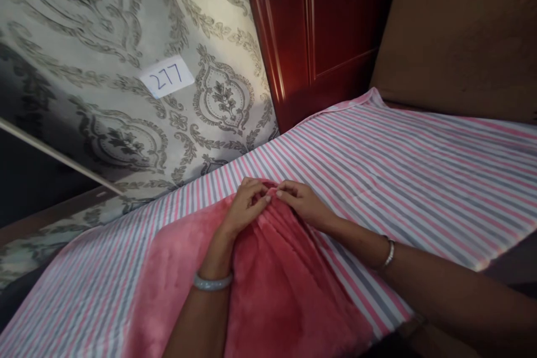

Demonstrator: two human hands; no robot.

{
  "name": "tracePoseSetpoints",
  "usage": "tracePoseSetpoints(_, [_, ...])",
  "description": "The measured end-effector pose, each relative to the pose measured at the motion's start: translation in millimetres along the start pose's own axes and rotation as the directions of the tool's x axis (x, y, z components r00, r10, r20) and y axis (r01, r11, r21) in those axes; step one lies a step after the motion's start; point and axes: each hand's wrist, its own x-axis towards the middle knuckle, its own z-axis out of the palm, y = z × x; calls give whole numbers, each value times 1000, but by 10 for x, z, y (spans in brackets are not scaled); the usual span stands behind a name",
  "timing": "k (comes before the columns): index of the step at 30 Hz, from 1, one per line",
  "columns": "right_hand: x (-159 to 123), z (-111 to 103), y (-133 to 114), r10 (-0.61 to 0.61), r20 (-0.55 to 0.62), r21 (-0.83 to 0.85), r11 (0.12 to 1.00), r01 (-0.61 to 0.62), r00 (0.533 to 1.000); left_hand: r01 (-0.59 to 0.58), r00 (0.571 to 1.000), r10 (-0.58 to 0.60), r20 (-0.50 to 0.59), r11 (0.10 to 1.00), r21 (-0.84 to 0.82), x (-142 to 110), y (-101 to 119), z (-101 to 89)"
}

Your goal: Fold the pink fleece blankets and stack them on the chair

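Observation:
A plush pinkish-red blanket (268, 285) lies on the striped sheet (403, 173) in the lower middle of the head view. My left hand (247, 204) pinches the blanket's far edge, its thumb and fingers closed on the cloth. Just to the right, my right hand (304, 201) grips the same edge, fingertips close to those of the left. Between them the fabric is gathered, and folds run from there down toward me. The exact bit of cloth under the fingertips is partly hidden. I wear a pale bangle on the left wrist and a light bracelet on the right.
Behind the bed stands a wall with grey damask wallpaper (224, 95), bearing a paper marked 277 (166, 76). A dark red wooden panel (335, 17) rises beyond the sheet, beside a brown surface (461, 33). A thin pale rod (59, 156) slants at the left.

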Motion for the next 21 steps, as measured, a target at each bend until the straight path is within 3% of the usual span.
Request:
tracePoseSetpoints(4, [-5, -18, -21, -10, -43, -62, 998, 7, 999, 56, 997, -58, -48, 997, -56, -3, -9, 6])
tracePoseSetpoints(8, [-22, -57, -111, -154, -118, -248, 961, 121, 981, 135, 986, -148, -71, 978, -157, -16, -35, 17])
tracePoseSetpoints(13, [-72, -45, -190, -201, -19, -407, 896, 176, 979, 180, 976, -201, -79, 958, -222, -18, -51, 27])
tracePoseSetpoints(18, [-109, -4, -176, -168, 39, -414, 894, 170, 985, 171, 978, -203, -40, 903, -394, -19, -47, 18])
tracePoseSetpoints(21, [-125, 12, -179, -173, 48, -367, 913, 179, 984, 141, 986, -164, -27, 910, -390, -29, -53, -18])
